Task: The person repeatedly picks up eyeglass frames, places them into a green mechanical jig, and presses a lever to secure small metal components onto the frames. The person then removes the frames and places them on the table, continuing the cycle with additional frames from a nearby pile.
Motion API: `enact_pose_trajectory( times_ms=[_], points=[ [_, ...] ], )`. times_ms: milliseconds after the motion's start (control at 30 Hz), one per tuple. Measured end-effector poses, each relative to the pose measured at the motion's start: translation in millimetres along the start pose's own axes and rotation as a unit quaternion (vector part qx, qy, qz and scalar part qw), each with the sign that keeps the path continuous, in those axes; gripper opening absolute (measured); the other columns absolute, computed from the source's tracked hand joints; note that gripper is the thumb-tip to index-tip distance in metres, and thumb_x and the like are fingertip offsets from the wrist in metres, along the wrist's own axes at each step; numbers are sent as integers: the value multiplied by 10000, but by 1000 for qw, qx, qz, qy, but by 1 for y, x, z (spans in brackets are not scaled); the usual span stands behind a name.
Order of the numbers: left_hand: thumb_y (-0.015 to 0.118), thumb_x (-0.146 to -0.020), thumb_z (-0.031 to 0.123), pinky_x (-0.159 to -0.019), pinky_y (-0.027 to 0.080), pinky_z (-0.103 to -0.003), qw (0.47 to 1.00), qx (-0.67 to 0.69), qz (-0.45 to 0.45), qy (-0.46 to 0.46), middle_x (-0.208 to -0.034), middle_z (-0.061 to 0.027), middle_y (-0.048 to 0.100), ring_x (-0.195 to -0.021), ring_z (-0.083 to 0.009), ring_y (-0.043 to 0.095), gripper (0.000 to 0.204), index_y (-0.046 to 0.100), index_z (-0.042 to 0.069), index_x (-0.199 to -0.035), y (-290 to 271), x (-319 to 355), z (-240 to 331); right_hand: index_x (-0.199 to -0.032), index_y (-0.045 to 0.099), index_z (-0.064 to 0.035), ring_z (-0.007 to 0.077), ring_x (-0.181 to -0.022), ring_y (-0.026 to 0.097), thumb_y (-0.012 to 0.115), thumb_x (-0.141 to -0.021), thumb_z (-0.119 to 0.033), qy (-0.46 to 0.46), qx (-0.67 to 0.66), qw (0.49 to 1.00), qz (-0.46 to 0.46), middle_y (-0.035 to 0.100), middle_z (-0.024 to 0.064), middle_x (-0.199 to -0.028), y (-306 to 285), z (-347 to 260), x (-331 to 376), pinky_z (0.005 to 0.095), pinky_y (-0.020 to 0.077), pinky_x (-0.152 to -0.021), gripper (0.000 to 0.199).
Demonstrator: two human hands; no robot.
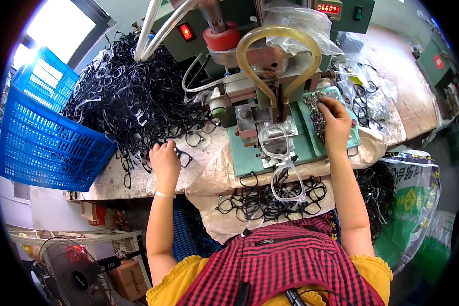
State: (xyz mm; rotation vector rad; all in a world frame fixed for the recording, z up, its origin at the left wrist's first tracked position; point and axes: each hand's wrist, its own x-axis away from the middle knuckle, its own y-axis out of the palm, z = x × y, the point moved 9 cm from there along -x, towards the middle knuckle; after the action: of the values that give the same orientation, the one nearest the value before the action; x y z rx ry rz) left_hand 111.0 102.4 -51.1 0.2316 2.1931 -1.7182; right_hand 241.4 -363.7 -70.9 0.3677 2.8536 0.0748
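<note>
My left hand (164, 162) is closed at the edge of a big heap of black eyeglass frames (132, 92), its fingers curled round a black eyeglass frame (184, 158). A clear eyeglass frame (301, 196) sits at the green-based press machine (250, 153), one rim under the tooling and the other hanging over the front edge. To the right, my right hand (335, 122) reaches into a green tray (353, 137) of small metal parts (316, 115). Its thumb and fingers are pinched together among the parts; anything between the fingertips is too small to make out.
A tilted blue plastic basket (51, 137) stands beside the heap at left. More black frames (250, 204) lie on cloth before my lap. A yellowish hose loop (278, 30) rises over the press. Bagged frames (367, 97) lie at right; a fan (76, 275) stands lower left.
</note>
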Motion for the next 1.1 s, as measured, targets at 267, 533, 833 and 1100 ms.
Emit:
enact_pose_trajectory(
  times_ms=[267, 533, 833, 1100],
  points=[
    [632, -784, -34, -748, 476, -383, 973, 222, -45, -45, -790, -73, 633, -783, -247, 611, 196, 598, 56, -954, 54, 1, 15, -1010, 755, -16, 141, -920, 657, 712, -878, -22, -86, 235, 966, 63, 732, 51, -959, -74, -30, 38, 272, 495, -862, 139],
    [511, -1038, 118, -618, 433, -241, 553, 785, 28, -279, -865, 1, 530, -689, -100, 508, 107, 569, 74, -1116, 30, 8, 40, -970, 740, 0, 177, -925, 679, 719, -827, 11, -125, 127, 981, -71, 729, 76, -966, -5, -90, 47, 292, 506, -858, 145],
    [519, -1049, 132, -830, 584, -378, 512, 835, -97, -177, -985, -136, 683, -901, -247, 711, 145, 548, 17, -1131, 9, 85, 151, -1102, 648, 8, 151, -864, 661, 740, -809, -54, -93, 15, 988, -121, 697, 78, -904, 65, -85, 45, 277, 507, -810, 313],
    [536, -1017, 130, -802, 616, -419, 570, 793, 169, 132, -1060, -188, 613, -927, -282, 654, 200, 567, -25, -1141, -181, -11, 124, -1243, 554, 23, 96, -896, 632, 721, -830, -7, 3, -95, 978, -188, 694, 53, -910, 76, -88, 43, 256, 493, -815, 447]
  ],
)
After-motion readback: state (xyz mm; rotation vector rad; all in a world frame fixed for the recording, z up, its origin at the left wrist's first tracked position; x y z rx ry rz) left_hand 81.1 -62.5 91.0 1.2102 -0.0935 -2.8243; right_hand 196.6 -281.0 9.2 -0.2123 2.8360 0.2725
